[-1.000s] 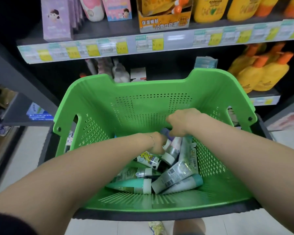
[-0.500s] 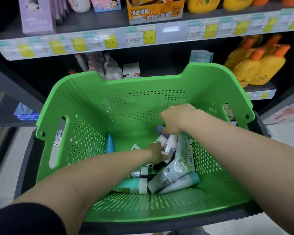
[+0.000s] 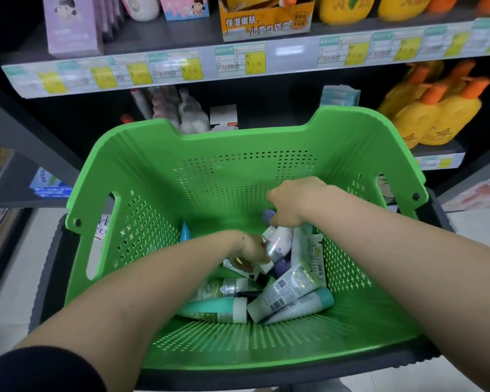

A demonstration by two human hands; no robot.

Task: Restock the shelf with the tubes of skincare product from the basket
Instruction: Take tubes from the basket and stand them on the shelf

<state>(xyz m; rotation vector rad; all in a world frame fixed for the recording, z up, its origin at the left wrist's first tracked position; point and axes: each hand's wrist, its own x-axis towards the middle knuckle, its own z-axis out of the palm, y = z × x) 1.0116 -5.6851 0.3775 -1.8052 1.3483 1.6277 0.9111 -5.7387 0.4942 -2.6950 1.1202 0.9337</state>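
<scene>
Sunk lower into the basket (image 3: 142, 171), fingers of the left hand (image 3: 252, 248) curl round a white tube (image 3: 277, 244) while the right hand (image 3: 292, 202) seemingly pinches a purple-capped tube (image 3: 268, 216); lift both clear, caps aligned.

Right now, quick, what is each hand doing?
Left hand: down among the tubes, fingers hidden; cannot tell if it grips one.
Right hand: closed, curled round the purple-capped tube.

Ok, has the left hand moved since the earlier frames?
Yes. Against the green basket, the left hand has sunk lower, from just above the pile down among the tubes on its floor.
</scene>
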